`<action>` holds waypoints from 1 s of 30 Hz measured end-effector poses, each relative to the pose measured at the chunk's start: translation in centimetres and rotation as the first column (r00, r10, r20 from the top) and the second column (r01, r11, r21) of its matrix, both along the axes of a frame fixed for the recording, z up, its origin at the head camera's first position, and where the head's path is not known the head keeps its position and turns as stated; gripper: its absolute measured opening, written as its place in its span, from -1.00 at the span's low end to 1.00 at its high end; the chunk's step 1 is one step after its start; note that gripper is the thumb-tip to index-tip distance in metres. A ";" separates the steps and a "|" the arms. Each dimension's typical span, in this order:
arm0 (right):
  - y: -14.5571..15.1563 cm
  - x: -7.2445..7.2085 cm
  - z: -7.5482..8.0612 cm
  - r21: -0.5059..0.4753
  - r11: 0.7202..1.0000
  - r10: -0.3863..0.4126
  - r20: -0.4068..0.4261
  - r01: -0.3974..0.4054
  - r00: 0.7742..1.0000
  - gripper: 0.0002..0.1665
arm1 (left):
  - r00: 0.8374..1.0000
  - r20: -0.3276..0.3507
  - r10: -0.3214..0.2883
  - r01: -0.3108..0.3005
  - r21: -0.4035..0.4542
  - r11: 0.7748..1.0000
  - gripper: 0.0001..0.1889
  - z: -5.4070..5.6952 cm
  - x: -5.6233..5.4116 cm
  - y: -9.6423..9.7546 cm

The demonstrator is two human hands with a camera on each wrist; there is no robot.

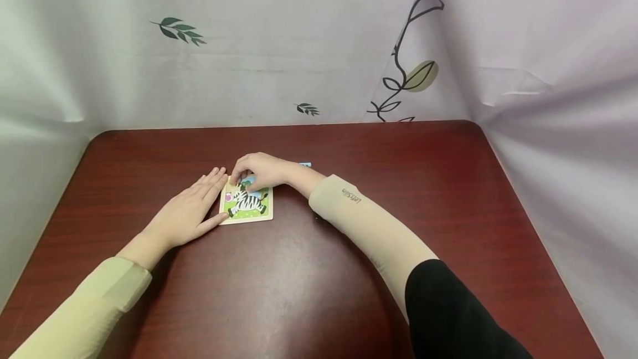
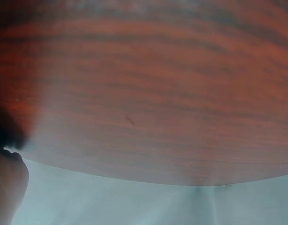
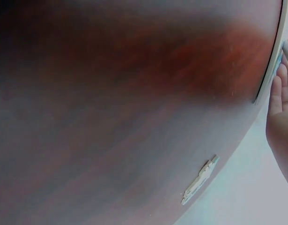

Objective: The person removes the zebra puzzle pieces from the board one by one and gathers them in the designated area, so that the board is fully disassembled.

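Nearest the camera, below and right of the puzzle board (image 1: pixel 256 216), is a black sleeve (image 1: pixel 458 309); it meets a beige sleeve (image 1: pixel 374 229) with printed lettering. A pale yellow-green sleeve (image 1: pixel 89 303) lies below and left of the board.

The board lies flat on the red-brown table (image 1: pixel 279 303), between the two hands, and shows a zebra (image 1: pixel 247 201) on green ground. The left hand (image 1: pixel 186 212) is flat with fingers extended, touching the board's left edge, thumb at its lower left corner. The right hand (image 1: pixel 263 169) is over the board's upper part, fingers bent downward; whether it grips anything cannot be determined.

A small blue piece (image 1: pixel 305 164) lies beyond and right of the board, partly hidden by the right forearm. A white curtain (image 1: pixel 249 71) with leaf prints hangs beyond the board.
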State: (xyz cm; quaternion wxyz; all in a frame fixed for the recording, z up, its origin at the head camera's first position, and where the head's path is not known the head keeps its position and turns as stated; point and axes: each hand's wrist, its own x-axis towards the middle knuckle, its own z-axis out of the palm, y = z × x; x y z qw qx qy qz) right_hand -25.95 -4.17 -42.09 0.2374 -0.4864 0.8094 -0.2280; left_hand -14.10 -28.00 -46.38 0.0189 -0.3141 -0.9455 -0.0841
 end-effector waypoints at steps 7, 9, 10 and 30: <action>0.0 -0.2 0.3 0.035 0.999 0.010 -0.015 -0.010 1.000 -0.57 | 1.000 -0.009 -0.013 0.013 0.005 1.000 -0.09 0.1 -0.2 0.0; -0.1 -0.2 0.4 0.038 0.999 0.010 -0.013 -0.010 1.000 -0.56 | 1.000 -0.010 -0.013 0.013 0.002 1.000 -0.09 0.0 -0.3 0.0; -0.1 -0.1 0.4 0.037 0.999 0.010 -0.011 -0.010 1.000 -0.57 | 1.000 -0.010 -0.013 0.013 0.001 1.000 -0.08 0.0 -0.3 0.0; -0.2 -0.4 0.1 0.017 0.997 0.074 -0.037 -0.074 0.997 -0.53 | 1.000 -0.004 -0.006 0.006 0.005 1.000 -0.08 -0.1 -0.1 -0.2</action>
